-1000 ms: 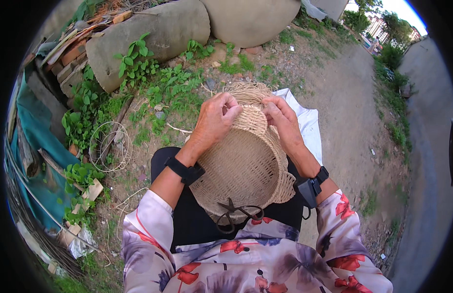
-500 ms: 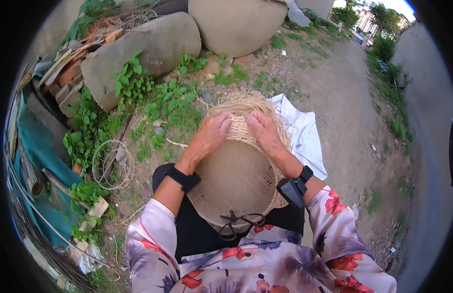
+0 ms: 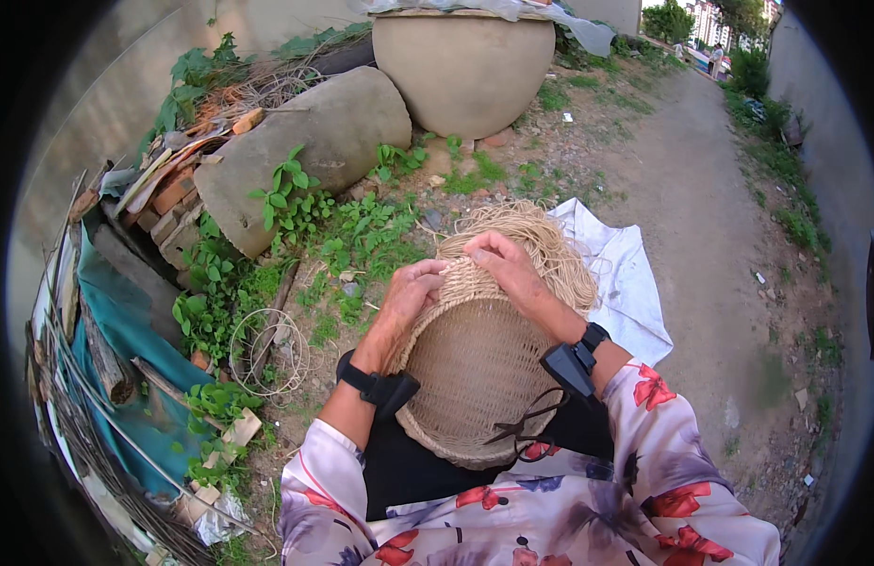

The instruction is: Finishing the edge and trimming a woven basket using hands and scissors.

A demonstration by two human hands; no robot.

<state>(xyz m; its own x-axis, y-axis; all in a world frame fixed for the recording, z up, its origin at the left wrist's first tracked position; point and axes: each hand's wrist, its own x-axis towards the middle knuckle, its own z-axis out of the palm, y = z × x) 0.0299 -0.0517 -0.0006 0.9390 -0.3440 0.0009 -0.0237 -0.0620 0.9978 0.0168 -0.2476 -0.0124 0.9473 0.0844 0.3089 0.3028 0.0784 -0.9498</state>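
A round, tan woven basket rests on my lap, its opening toward me. At its far rim, my left hand is closed with the fingertips pinching the woven edge. My right hand is beside it, thumb and fingers drawn together over the weave; what they pinch is too small to make out. Beyond the hands spreads a thick bundle of loose tan cord, trailing from the far edge. Dark-handled scissors lie across the basket's near right rim, against my shirt.
White cloth lies under the cord. To the left are a coil of thin cord, weeds, a teal sheet and stacked sticks. A concrete cylinder and a large round vat stand ahead; a dirt path runs along the right.
The view has tilted up and shifted. My hands have gone from pressing thumbs side by side on the rim to pinching with fingertips. The scissors now sit farther right on the near rim.
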